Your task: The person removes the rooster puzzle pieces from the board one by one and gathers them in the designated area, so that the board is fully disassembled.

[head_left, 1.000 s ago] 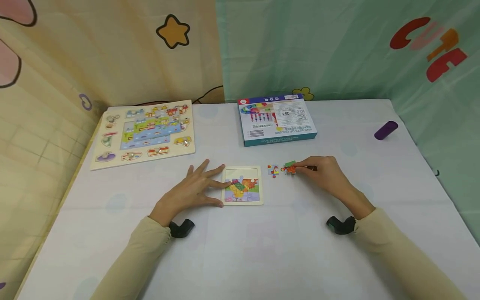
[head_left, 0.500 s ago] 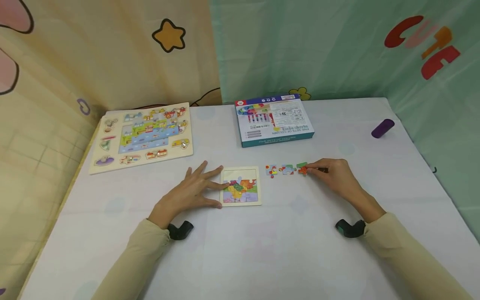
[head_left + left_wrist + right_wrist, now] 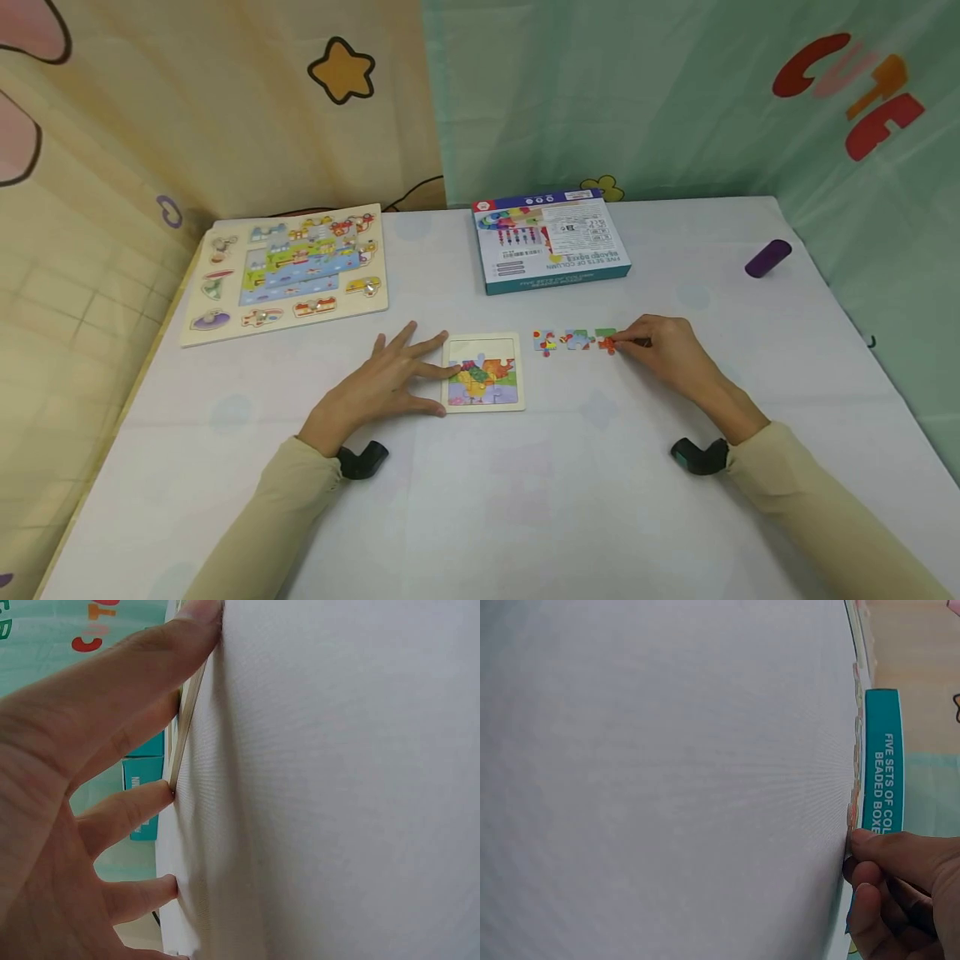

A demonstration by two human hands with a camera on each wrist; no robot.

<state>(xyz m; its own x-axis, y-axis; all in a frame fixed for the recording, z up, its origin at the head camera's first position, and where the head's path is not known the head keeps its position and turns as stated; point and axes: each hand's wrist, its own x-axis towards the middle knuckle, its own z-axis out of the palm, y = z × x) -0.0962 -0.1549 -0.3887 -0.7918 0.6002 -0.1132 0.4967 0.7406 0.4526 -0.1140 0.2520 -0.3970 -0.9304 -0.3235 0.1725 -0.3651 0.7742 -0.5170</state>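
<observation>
A small square puzzle board (image 3: pixel 483 347) lies on the table, its lower part filled with colourful pieces and its upper part bare. My left hand (image 3: pixel 378 385) rests at its left side with fingers spread, the index fingertip on the filled pieces and the thumb at the lower left corner. Right of the board, several facts line up in a row: a puzzle piece with a red dot (image 3: pixel 545 341), a blue puzzle piece (image 3: pixel 577 339), and a green and orange puzzle piece (image 3: pixel 605 334). My right hand (image 3: pixel 667 352) pinches the green and orange one at its right edge.
Behind the pieces lies a flat box (image 3: pixel 555 242) of beaded boxes. A large wooden knob puzzle (image 3: pixel 337 308) lies at the back left. A purple cylinder (image 3: pixel 768 258) is near the right table edge. Curtains hang behind the table.
My right hand has moved right with the green and orange piece, from over the blue piece to the row's right end, uncovering the blue piece. My left hand has stayed on the board.
</observation>
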